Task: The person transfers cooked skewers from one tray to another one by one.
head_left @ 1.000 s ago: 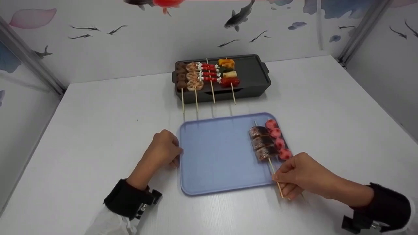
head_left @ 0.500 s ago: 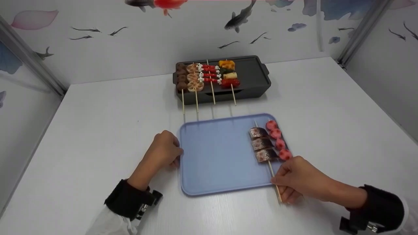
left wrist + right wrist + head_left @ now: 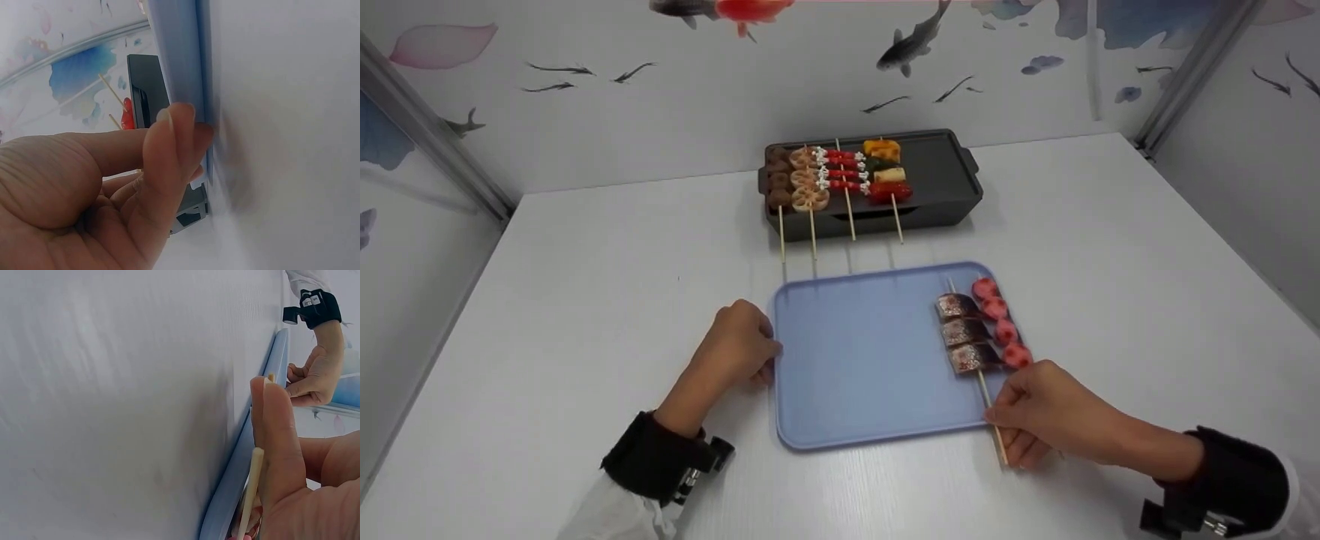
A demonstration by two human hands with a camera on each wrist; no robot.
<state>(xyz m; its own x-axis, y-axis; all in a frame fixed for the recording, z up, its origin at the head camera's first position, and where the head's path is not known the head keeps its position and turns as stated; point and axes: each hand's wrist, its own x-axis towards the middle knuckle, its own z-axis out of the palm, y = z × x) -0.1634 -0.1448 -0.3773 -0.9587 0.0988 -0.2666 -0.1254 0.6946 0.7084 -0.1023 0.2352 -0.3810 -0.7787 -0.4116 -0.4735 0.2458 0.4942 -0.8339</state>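
Observation:
In the head view, my left hand (image 3: pixel 737 341) pinches the left rim of a blue tray (image 3: pixel 855 360). The left wrist view shows thumb and fingertips at the tray's edge. With thumb and fingers, my right hand (image 3: pixel 1046 412) grips the bare stick of a skewer (image 3: pixel 969 332) threaded with three silvery-dark pieces that look like fish. Its pieces are over the tray's right side, and the stick's end extends past the near rim. Beside it, along the tray's right edge, lies a skewer of pink balls (image 3: pixel 995 308); its stick (image 3: pixel 251 492) is partly hidden behind my right hand.
A black grill (image 3: pixel 937 169) stands behind the tray near the back wall. On it lie skewers of brown balls (image 3: pixel 778 180), lotus root slices (image 3: pixel 808 198), red pieces with white ends (image 3: pixel 842 171) and mixed colourful pieces (image 3: pixel 889 174).
My right hand has shifted slightly down and left along the stick. The fish-like pieces have rolled a little, showing more of their silvery side. My left hand has stayed at the rim.

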